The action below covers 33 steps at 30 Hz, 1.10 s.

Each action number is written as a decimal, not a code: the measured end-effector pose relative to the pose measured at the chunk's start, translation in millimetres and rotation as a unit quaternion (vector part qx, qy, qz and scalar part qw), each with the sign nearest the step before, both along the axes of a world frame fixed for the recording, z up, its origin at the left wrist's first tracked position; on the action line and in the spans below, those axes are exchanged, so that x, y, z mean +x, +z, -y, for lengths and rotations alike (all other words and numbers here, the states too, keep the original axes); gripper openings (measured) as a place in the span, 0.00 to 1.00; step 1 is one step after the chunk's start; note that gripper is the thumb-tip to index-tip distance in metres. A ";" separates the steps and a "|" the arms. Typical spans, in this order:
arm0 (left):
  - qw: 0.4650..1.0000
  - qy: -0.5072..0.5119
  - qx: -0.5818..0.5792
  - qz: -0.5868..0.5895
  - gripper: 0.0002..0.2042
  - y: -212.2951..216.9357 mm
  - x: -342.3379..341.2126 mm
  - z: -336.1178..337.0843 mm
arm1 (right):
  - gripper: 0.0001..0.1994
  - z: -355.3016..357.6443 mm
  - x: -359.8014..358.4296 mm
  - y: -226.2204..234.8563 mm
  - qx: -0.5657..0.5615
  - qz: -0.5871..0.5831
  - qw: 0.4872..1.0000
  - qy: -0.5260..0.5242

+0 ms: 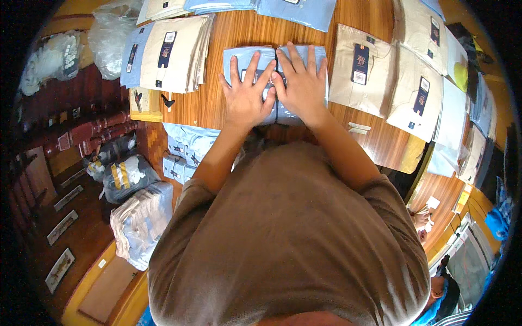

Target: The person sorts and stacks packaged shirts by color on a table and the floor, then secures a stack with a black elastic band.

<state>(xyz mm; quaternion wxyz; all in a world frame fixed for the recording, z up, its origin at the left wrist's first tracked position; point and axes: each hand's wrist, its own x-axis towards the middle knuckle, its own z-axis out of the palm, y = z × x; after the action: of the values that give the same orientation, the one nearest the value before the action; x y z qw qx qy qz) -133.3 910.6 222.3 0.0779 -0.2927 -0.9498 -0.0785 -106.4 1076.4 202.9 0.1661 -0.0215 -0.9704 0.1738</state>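
A blue folded-garment bundle [283, 118] lies on the striped wooden table in front of me, its surface shiny like plastic wrap. A dark strip runs down its middle, between my hands. Flat on its left half rests my left hand [246, 100], fingers spread. My right hand [302, 87] presses on the right half, its fingers also stretched out. The two thumbs nearly meet over the strip. Much of the bundle's upper face is hidden under my palms and fingers.
Beige folded shirts with dark tags form a stack [187, 54] on the left; more beige packs [375, 60] lie at the right. Blue packs [296, 12] sit beyond my hands. Stuffed plastic bags [142, 225] stand low at left. Another person's hand [422, 219] shows at right.
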 end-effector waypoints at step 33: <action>0.850 -0.004 0.434 0.300 0.25 -66.4 -39.0 134.7 | 0.26 -11.9 81.5 -27.7 -0.269 0.177 0.911 -0.258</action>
<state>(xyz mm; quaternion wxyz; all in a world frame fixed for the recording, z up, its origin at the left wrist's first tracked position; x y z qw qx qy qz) -172.3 775.9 155.9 -0.0918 -0.1953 -0.7949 -0.5670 -24.8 1088.4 175.3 0.0189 -0.3454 -0.8612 0.3724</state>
